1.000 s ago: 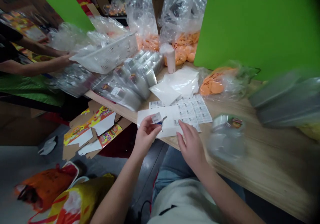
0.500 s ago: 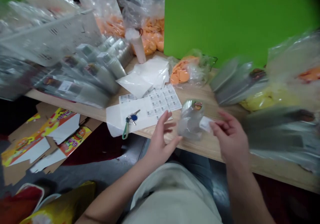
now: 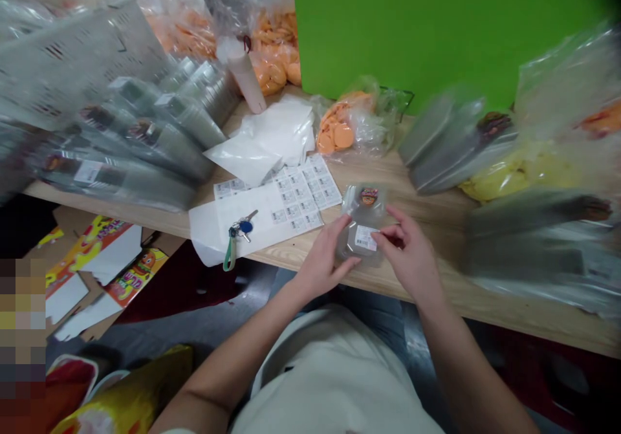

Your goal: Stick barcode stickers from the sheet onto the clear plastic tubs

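Note:
A clear plastic container (image 3: 350, 230) with a small burger picture on it lies at the table's front edge. Around its left side curls my left hand (image 3: 324, 259), thumb along the near edge and fingers on the far part. My right hand (image 3: 410, 253) pinches the right edge of a white barcode label (image 3: 363, 237), which lies against the container's face. To the left rest label sheets (image 3: 297, 195), a white backing sheet (image 3: 233, 204) and a bunch of keys (image 3: 245, 226) with a green strap.
Packed clear containers (image 3: 165, 143) stand at left beside a white crate (image 3: 87, 59). A bag of orange discs (image 3: 342, 130), white sheets (image 3: 276, 130) and a pale bottle (image 3: 248, 81) sit behind. More containers (image 3: 524, 240) lie at right; printed cardboard (image 3: 111, 253) is lower left.
My right hand has moved left, bringing the label from beside the container onto its face. My left hand has closed in around the container's left side. The camera view has shifted slightly.

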A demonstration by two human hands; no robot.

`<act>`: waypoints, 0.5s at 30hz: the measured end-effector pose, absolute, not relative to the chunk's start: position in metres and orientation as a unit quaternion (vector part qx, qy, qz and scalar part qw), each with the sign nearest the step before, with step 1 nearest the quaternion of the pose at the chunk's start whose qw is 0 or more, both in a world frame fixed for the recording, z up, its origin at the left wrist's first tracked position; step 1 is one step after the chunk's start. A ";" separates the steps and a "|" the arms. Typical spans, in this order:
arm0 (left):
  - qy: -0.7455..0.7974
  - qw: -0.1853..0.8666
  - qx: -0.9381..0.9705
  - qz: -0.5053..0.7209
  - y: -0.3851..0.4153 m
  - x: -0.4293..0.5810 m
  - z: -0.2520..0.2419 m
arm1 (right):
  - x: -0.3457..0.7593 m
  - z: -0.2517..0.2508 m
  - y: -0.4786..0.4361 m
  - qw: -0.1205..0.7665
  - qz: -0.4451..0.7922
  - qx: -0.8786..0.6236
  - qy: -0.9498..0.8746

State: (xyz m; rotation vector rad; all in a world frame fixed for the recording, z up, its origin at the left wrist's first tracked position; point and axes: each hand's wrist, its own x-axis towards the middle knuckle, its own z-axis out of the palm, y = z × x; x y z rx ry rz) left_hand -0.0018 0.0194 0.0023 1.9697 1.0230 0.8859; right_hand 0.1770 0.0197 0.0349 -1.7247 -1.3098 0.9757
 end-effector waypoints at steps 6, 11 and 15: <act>0.354 0.300 0.819 0.337 0.024 -0.005 -0.004 | 0.173 0.034 0.017 0.353 0.350 -0.683 -0.535; 0.354 0.233 0.860 0.282 0.026 -0.006 -0.004 | 0.170 0.034 0.014 0.313 0.279 -0.682 -0.599; 0.361 0.206 0.870 0.265 0.028 -0.004 -0.002 | 0.176 0.030 0.005 0.307 0.066 -0.708 -0.633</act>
